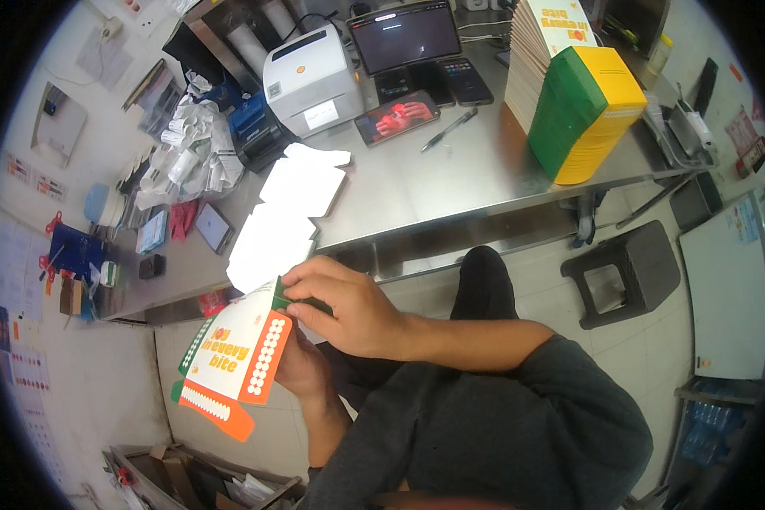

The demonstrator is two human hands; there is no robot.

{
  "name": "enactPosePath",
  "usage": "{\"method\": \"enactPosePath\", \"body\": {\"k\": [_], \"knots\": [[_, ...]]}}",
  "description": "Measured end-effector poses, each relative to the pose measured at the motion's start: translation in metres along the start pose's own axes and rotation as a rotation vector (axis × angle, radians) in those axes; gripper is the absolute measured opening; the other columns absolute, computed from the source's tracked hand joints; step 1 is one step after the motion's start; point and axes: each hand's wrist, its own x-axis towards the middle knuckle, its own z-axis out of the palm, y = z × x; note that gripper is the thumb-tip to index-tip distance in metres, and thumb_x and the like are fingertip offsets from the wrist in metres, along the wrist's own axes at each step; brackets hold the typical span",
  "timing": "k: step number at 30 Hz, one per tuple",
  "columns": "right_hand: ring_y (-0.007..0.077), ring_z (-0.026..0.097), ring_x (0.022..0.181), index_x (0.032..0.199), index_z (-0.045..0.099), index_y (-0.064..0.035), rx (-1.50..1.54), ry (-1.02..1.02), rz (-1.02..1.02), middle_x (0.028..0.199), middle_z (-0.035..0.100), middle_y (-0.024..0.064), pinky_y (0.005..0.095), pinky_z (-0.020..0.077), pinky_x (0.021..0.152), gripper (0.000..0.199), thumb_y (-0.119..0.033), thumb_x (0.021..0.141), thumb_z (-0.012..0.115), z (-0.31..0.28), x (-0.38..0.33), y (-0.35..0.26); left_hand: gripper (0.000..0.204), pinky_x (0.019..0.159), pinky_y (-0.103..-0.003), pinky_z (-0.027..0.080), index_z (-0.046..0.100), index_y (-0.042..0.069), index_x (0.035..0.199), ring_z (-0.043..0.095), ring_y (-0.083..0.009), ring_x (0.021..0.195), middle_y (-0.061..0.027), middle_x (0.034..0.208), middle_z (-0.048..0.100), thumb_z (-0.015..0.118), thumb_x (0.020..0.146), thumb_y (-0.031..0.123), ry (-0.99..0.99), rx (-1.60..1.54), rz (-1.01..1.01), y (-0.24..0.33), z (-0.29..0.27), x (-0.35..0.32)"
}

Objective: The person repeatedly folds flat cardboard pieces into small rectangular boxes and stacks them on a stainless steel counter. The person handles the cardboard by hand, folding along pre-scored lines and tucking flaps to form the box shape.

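Note:
A partly folded food carton, white with orange and green side panels, hangs tilted in front of the table edge. My left hand supports it from beneath and behind, with its fingers mostly hidden by the card. At the carton's upper right corner, my right hand has its thumb and fingers closed on a green flap. Just beyond the carton, a pile of flat white carton blanks lies on the table and reaches over its front edge.
The steel table carries a white label printer, a laptop, a phone and a pen. Stacked green and yellow cartons stand at the right. A black stool is on the floor.

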Motion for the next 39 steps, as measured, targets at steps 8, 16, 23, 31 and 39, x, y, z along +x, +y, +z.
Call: {"method": "enactPosePath", "body": {"k": [8,16,23,31,39], "knots": [[0.0266,0.067,0.117,0.105,0.074,0.0001,0.086,-0.073,0.103,0.128,0.069,0.0127,0.0365,0.0535,0.099,0.01,-0.006,0.097,0.073,-0.007,0.006,0.005,0.029,0.1,-0.035,0.056,0.062,-0.003,0.133,0.067,-0.0219,0.116,-0.0123,0.129,0.066,0.062,0.111,0.014,-0.136,0.521,0.184,-0.01,-0.027,-0.013],[0.0294,0.064,0.119,0.098,0.075,-0.0012,0.015,-0.129,0.014,0.128,0.067,0.0124,0.0405,0.0509,0.1,0.011,-0.012,0.097,0.072,-0.015,0.011,0.001,0.026,0.106,-0.036,0.054,0.062,0.001,0.136,0.065,-0.0191,0.121,-0.009,0.131,0.066,0.058,0.112,0.011,-0.162,-0.129,0.007,0.005,-0.008,0.002],[0.0282,0.068,0.111,0.098,0.075,0.0003,0.151,-0.14,0.115,0.12,0.069,0.0134,0.0392,0.0538,0.095,0.011,-0.01,0.097,0.072,-0.015,0.011,-0.005,0.026,0.107,-0.04,0.054,0.062,0.0,0.135,0.064,-0.0204,0.124,-0.0106,0.135,0.065,0.058,0.112,0.011,-0.167,0.023,0.035,-0.002,-0.015,-0.001],[0.0278,0.069,0.108,0.098,0.074,0.0009,0.148,-0.073,0.102,0.118,0.069,0.0127,0.0389,0.0546,0.093,0.01,-0.009,0.098,0.072,-0.012,0.008,-0.003,0.028,0.108,-0.04,0.053,0.061,-0.002,0.137,0.063,-0.0215,0.124,-0.0117,0.136,0.064,0.055,0.114,0.013,-0.235,0.275,0.083,-0.002,-0.024,-0.002],[0.0293,0.061,0.117,0.096,0.075,-0.003,0.045,-0.16,0.009,0.116,0.068,0.0103,0.0423,0.0486,0.102,0.01,-0.013,0.095,0.074,-0.018,0.01,-0.005,0.03,0.109,-0.038,0.052,0.059,0.0,0.139,0.064,-0.021,0.125,-0.0105,0.135,0.065,0.06,0.11,0.008,-0.164,-0.087,0.016,0.004,-0.016,-0.003]]}}
